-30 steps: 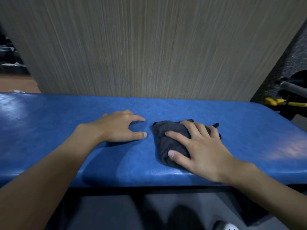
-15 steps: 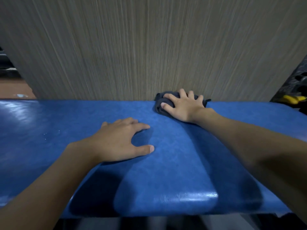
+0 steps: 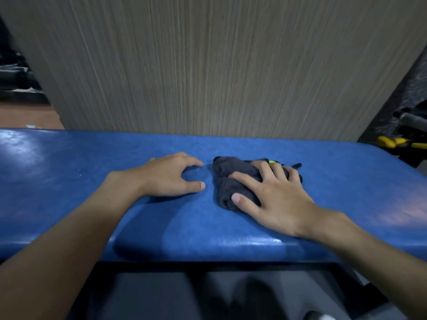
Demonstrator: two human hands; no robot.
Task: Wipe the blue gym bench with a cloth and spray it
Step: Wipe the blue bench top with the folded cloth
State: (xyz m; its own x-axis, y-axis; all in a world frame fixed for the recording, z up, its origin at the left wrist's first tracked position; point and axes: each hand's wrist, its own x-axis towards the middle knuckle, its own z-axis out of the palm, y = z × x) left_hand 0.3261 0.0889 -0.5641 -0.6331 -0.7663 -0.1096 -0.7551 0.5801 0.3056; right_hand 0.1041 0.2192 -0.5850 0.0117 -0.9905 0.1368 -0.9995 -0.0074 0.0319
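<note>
The blue padded gym bench runs across the view from left to right. A bunched dark grey cloth lies on its middle. My right hand presses down on the cloth with fingers spread over it. My left hand rests flat on the bench just left of the cloth, fingers apart, holding nothing. No spray bottle is in view.
A tall wood-grain panel stands right behind the bench. Dark gym equipment with yellow parts sits at the far right. The grey floor shows below the bench's front edge.
My right hand pushed the cloth to the bench's far edge by the panel, then pulled it back toward me to the middle. My left hand stayed planted.
</note>
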